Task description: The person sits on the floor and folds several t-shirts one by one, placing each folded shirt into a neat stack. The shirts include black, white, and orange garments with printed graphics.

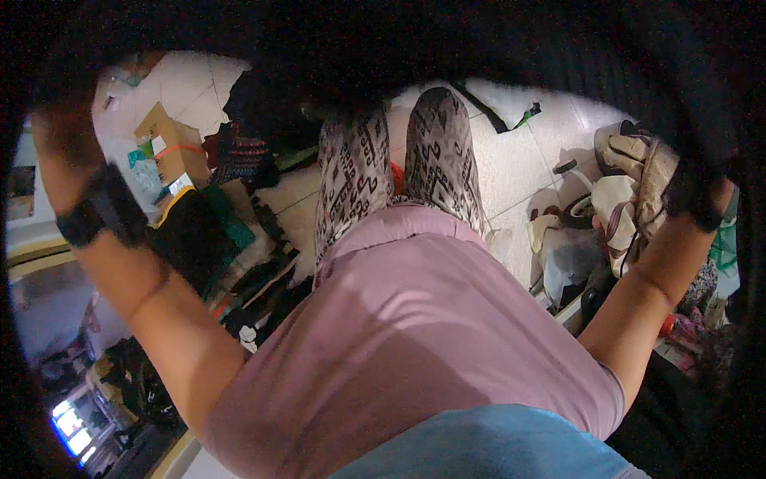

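Observation:
Both my arms are raised at the sides of the view. My left hand (66, 138) is at the upper left, blurred and in shadow, above a black band (90, 218) on the wrist. At the right edge, only a small part of my right hand (722, 194) shows beyond another dark wristband (709, 218). A dark, out-of-focus mass (479, 42), faintly ribbed like fabric at the right, fills the top of the view close to the camera. It hides the fingers, so whether either hand grips it cannot be seen.
Below are my patterned trousers (359, 167) and mauve top (407, 323) over a tiled floor (508, 161). A cardboard box (182, 149) and dark piled items lie left. Beige bags (616, 197) lie right. A lit screen or window (75, 428) shows at lower left.

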The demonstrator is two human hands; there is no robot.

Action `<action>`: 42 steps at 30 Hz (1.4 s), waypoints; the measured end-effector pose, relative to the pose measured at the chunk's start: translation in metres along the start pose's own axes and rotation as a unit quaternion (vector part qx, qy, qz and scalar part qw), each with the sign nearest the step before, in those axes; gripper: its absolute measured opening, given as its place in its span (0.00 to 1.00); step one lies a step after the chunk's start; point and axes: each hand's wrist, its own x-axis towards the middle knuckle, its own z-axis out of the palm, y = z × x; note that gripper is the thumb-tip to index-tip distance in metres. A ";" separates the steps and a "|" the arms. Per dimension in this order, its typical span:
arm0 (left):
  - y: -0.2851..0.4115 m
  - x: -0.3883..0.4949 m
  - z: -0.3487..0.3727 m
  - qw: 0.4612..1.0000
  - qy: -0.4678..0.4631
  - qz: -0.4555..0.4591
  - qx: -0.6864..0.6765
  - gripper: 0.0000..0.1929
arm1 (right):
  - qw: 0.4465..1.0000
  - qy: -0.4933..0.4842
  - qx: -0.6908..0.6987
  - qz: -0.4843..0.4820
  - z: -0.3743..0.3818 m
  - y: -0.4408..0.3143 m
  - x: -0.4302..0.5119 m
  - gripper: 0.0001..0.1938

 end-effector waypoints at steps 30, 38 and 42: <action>0.096 -0.253 0.248 0.464 0.069 -0.705 -0.532 0.38 | 0.634 -0.005 0.394 0.666 0.128 0.128 -0.347 0.25; 0.123 -0.236 0.248 0.569 -0.018 -0.701 -0.430 0.38 | 0.685 0.030 0.322 0.653 0.154 0.079 -0.344 0.34; 0.128 -0.225 0.224 0.543 0.099 -0.675 -0.489 0.35 | 0.710 0.069 0.336 0.614 0.142 0.047 -0.307 0.31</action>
